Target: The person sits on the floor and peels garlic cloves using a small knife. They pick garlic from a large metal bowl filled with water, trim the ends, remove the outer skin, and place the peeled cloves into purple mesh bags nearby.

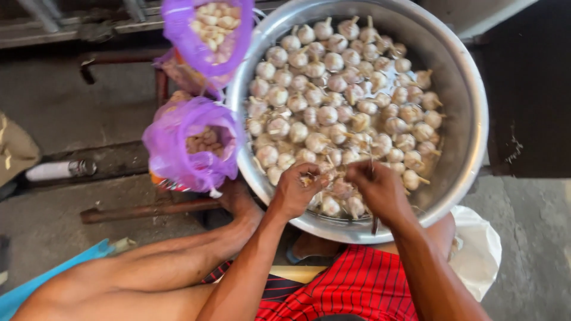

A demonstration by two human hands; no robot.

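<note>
Lower centre of the frame: red striped shorts (351, 285) and bare knees, a white plastic bag (479, 249) at lower right, a blue sheet (35, 282) at lower left

Just above, at the near rim of the metal basin (470, 119): left hand (295, 191) with fingers clamped on a garlic bulb (308, 180), held over the heap

Right hand (376, 187) just beside it, fingers closed around a thin dark knife (375, 224), handle end poking down past the basin rim; blade end hidden behind the hand

Between and below the two hands: more garlic bulbs (333, 101) touching one another, filling the basin from near rim to far rim, white skins with short dry stalks

Left of the basin, centre left of the frame: purple mesh bag (187, 145) of peeled cloves, pressed against the basin wall

Further up, upper left of centre: second purple mesh bag (208, 32), also holding pale cloves, overlapping the basin's far-left rim

Far left, on the concrete floor (71, 101): a white cylinder (56, 170) lying flat beside rusty metal bars (143, 209)
</note>
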